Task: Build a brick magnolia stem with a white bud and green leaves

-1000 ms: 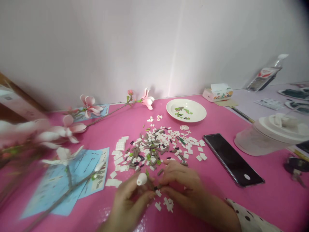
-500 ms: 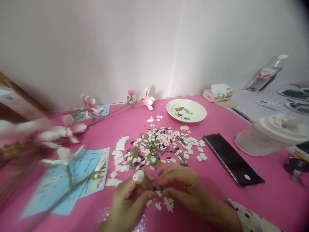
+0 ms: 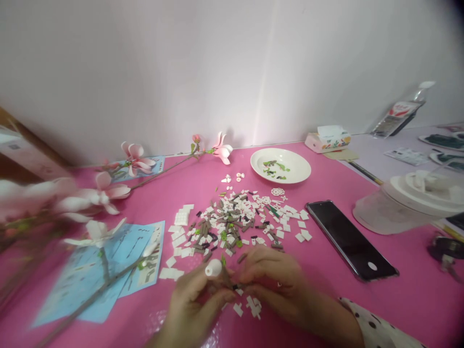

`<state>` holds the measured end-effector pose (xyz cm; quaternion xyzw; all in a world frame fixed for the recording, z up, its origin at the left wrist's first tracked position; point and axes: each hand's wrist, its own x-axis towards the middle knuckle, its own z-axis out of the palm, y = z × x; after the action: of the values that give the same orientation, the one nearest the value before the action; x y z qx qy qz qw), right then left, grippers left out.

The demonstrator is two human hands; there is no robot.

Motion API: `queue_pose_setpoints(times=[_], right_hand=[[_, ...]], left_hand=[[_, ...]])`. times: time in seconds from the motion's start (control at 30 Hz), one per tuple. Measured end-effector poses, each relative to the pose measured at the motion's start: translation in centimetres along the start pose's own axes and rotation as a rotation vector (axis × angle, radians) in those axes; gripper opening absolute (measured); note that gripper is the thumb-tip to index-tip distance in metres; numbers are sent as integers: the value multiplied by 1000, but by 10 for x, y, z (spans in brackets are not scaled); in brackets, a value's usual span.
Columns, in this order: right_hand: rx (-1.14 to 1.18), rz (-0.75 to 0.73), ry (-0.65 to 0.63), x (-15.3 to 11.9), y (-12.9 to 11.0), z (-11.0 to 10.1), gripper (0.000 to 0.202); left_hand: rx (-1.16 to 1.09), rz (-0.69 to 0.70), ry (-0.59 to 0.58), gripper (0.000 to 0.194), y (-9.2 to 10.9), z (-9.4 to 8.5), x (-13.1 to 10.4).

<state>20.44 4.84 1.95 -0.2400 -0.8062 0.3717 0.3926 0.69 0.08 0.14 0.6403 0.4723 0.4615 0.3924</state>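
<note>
A grey-brown toy branch [image 3: 225,279] with a white bud at its upper end and a bit of green sits between my two hands. My left hand [image 3: 194,302] is closed on it, thumb and fingers around the stem below the bud. My right hand [image 3: 277,282] pinches at the branch's other end, beside a small black piece; the fingers partly hide what they grip. Just beyond the hands spreads a heap of small building bricks [image 3: 232,220], white, grey-brown, black and green. Several white pieces [image 3: 253,305] lie below my fingers.
On the left lie blue instruction sheets [image 3: 97,275] with a finished-looking magnolia branch [image 3: 105,232] across them. A white plate [image 3: 300,166] holds green pieces at the back. To the right are a phone [image 3: 351,239], a lidded tub [image 3: 384,205] and a tissue pack [image 3: 328,140].
The bud end of the branch has shifted slightly right, and the black piece sits a little lower between my fingers. Both hands keep nearly the same place.
</note>
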Motion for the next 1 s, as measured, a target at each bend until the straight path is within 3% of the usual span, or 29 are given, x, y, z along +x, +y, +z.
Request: queue_pose_setpoints(times=[0.47, 0.6, 0.8, 1.0], right_hand=[[111, 90, 63, -5, -1, 12, 11], [137, 163, 42, -7, -1, 12, 11], [288, 366, 7, -5, -3, 13, 9], [301, 467, 15, -3, -8, 13, 8]], left_hand=[[92, 88, 2, 14, 7, 0, 0], [156, 98, -11, 12, 8, -1, 0], [254, 225, -56, 16, 7, -2, -2], [325, 264, -27, 9, 12, -2, -2]])
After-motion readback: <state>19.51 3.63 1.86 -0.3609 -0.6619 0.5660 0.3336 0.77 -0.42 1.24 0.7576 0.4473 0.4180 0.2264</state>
